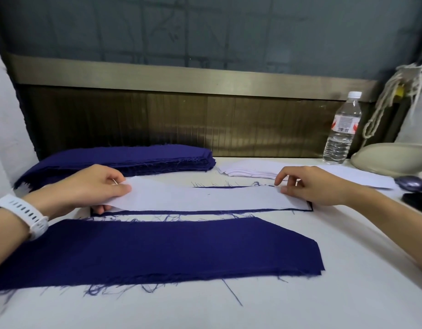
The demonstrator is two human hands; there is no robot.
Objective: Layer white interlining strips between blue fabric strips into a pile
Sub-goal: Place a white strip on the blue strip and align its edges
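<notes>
White tabletop, left hand and right hand pinching ends of smooth interlining strip, frayed blue fabric strip beneath.

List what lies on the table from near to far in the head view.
loose blue strip → white strip → pile of white strips → water bottle

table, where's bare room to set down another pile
Bare table right of the near blue strip; also along the near edge. Crowded: far edge (blue stack, white stack, bottle) and mid-table, where left hand and right hand hold the white strip.
</notes>
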